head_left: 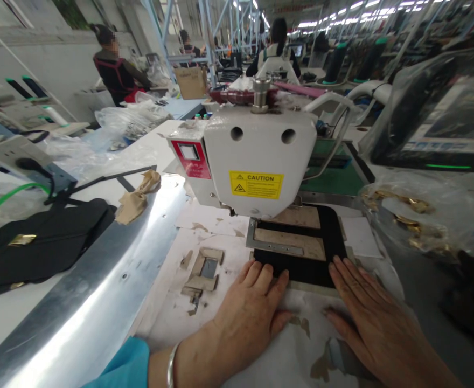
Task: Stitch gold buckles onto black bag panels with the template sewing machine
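Note:
A black fabric panel (336, 237) lies flat under the head of a white sewing machine (261, 156) that bears a yellow caution label. Over part of the panel sits a metal clamp frame (275, 247), with tan strips showing beside it. My left hand (249, 302) rests with its fingertips on the panel's near left edge, fingers stretched out. At the near right corner of the panel, my right hand (374, 318) lies flat with its fingers extended. Neither hand grips anything. The needle area is partly hidden by the machine head.
Left of the work lies a black bag (47, 242) with a gold clasp, near crumpled tan tape (138, 196). A plastic bag of gold hardware (410, 215) is at the right, below a plastic-covered screen (443, 118). Several people work farther back.

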`<control>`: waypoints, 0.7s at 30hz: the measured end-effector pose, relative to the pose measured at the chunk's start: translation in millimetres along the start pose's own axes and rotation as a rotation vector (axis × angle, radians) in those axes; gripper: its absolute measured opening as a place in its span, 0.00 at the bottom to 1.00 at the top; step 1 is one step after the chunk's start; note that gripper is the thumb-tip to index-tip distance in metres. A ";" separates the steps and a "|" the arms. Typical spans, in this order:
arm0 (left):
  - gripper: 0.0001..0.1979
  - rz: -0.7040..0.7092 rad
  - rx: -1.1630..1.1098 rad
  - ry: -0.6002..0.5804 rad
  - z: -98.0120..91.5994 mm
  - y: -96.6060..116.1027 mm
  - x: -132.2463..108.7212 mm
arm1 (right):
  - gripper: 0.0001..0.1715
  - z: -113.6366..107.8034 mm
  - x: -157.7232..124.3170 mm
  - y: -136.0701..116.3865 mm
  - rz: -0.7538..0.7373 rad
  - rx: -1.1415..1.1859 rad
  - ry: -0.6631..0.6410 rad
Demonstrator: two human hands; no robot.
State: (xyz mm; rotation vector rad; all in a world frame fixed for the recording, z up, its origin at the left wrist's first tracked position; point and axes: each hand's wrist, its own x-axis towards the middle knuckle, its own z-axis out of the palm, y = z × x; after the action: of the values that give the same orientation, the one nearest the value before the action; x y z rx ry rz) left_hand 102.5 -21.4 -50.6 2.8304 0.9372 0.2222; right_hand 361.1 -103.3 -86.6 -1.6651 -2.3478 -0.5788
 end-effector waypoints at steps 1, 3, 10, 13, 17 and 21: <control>0.31 -0.002 -0.001 -0.002 -0.1 1.1 -0.3 | 0.44 -0.2 -0.5 0.4 -0.003 0.007 0.001; 0.31 -0.007 0.002 0.004 1.0 3.4 -2.3 | 0.42 0.5 -2.7 1.7 -0.017 0.028 0.011; 0.31 -0.026 0.005 -0.002 4.1 5.1 -7.4 | 0.34 6.5 -8.0 2.1 -0.028 0.082 0.023; 0.30 -0.026 0.000 -0.004 3.3 3.8 -4.7 | 0.32 -0.4 -0.9 -2.7 -0.007 0.084 0.021; 0.29 -0.022 0.008 0.006 4.1 3.2 -1.6 | 0.32 -10.6 5.3 -10.3 -0.053 0.030 0.000; 0.28 -0.015 0.048 0.045 6.1 3.0 -0.1 | 0.33 -12.8 2.6 -14.5 -0.051 -0.042 -0.023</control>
State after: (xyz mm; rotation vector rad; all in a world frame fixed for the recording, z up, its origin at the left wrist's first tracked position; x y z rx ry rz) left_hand 105.2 -24.5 -56.0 2.8725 0.9852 0.2657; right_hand 345.9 -110.7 -77.0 -1.6427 -2.4169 -0.6257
